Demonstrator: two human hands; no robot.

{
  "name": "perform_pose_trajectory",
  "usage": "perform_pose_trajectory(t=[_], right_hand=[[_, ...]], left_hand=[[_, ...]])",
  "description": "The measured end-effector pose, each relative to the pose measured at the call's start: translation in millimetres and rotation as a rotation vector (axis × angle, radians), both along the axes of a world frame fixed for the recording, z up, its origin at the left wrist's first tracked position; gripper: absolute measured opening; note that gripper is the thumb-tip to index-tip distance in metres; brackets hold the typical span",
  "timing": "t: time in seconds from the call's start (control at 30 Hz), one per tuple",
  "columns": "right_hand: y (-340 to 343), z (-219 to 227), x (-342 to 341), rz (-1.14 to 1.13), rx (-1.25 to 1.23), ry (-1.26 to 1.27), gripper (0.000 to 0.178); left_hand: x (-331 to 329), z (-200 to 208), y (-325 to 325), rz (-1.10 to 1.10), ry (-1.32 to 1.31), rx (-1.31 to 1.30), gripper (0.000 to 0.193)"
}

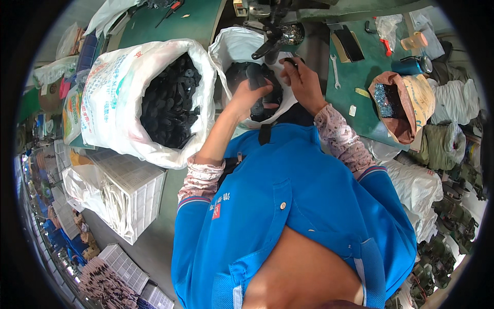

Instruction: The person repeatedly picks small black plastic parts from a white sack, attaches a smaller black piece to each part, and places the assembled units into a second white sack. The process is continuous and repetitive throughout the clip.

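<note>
My left hand (248, 99) is closed around dark flat pieces (254, 76) with rounded ends, held over an open white sack (226, 44). More black pieces (235, 72) lie inside that sack, partly hidden by the hand. Just to the right, my right hand (304, 85) pinches a small black piece (293, 61) at its fingertips, below the dark metal head of a machine (280, 38). At the left a large white printed sack (121, 98) lies with its mouth toward me, full of black flat pieces (172, 103) with rounded ends.
The green table (350, 92) at the right bears a wrench (335, 71), a brown bag (406, 113) of small shiny bits and a blue flask (411, 65). A screwdriver (171, 13) lies at the far left. White plastic crates (139, 198) stand below the left sack.
</note>
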State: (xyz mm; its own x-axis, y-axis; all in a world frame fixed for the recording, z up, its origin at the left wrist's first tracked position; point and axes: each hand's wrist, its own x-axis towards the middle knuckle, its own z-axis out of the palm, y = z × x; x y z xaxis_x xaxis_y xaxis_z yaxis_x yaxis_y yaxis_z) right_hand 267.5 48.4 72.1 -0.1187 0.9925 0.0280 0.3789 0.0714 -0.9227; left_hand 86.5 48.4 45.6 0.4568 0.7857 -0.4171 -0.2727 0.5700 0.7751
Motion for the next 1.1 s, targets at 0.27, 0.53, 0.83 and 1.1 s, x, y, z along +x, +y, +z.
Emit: perform_pose_trajectory(t=[0.27, 0.53, 0.83, 1.1], right_hand=[[-7.9, -13.7, -7.2, 0.037, 0.212, -0.045, 0.03], [-1.2, 7.1, 4.9, -0.07, -0.056, 0.391, 0.027], [65.3, 53.6, 5.7, 0.006, -0.013, 0.263, 0.024], [45.5, 18.2, -0.2, -0.086, -0.121, 0.371, 0.041]], left_hand=[[9.2, -7.5, -3.2, -0.185, 0.233, 0.221, 0.019], [1.8, -5.8, -13.3, 0.02, 0.011, 0.036, 0.018], [-10.9, -7.9, 2.4, 0.309, -0.276, -0.039, 0.009], [-10.6, -9.4, 8.9, 0.386, -0.37, -0.13, 0.016]])
